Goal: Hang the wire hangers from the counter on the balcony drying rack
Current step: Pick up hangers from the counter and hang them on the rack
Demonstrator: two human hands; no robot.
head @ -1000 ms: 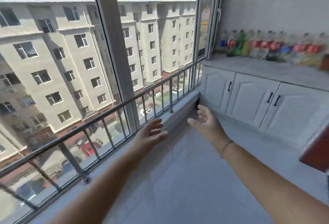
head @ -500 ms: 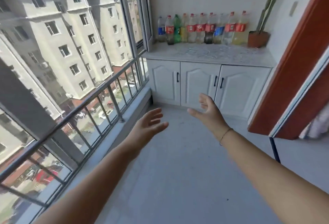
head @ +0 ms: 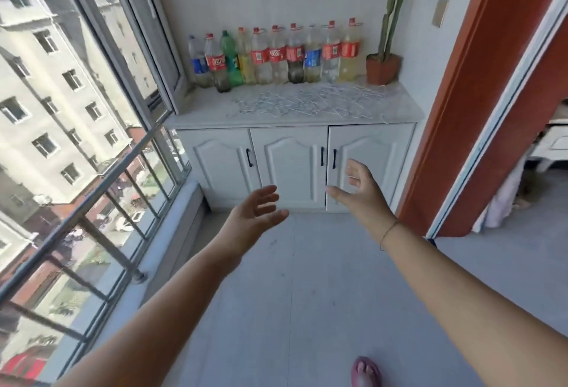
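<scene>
Head view: both hands out in front, empty. Left hand (head: 255,213) has the palm turned inward, fingers (head: 267,194) straight and loosely spread, holding nothing. Right hand (head: 361,190) is the same: fingers (head: 353,168) relaxed and apart, thumb out, nothing in it. Both hang above the floor (head: 307,294) in front of the white cabinet doors (head: 292,168), well short of the desk (head: 203,110).

Wire hangers (head: 307,102) lie flat in a loose, overlapping spread on the desk top at the far end, mostly centre to right. They sit just in front of the row of bottles (head: 276,57) and near the potted plant (head: 382,68) at the far right corner. Pale wire on a pale top, so I can't count them or pick out single hooks from here. Drying rack isn't in frame, so I can't tell whether anything hangs on it.

My read: step in hand is the approach and first pickup. To do it well:
- Close in until the desk edge is right under the hands before reaching.
- Take from the near edge of the pile, not the middle.
- Thin wire tangles. I'd pin the pile with one flat hand, lift one hanger by its hook with the other, raise it slowly and check nothing drags along.
- Keep the reach low and clear of the bottles; they look light and easy to knock.
- If several come free cleanly, stack them hooks facing one way. Fewer trips to the rack.
</scene>
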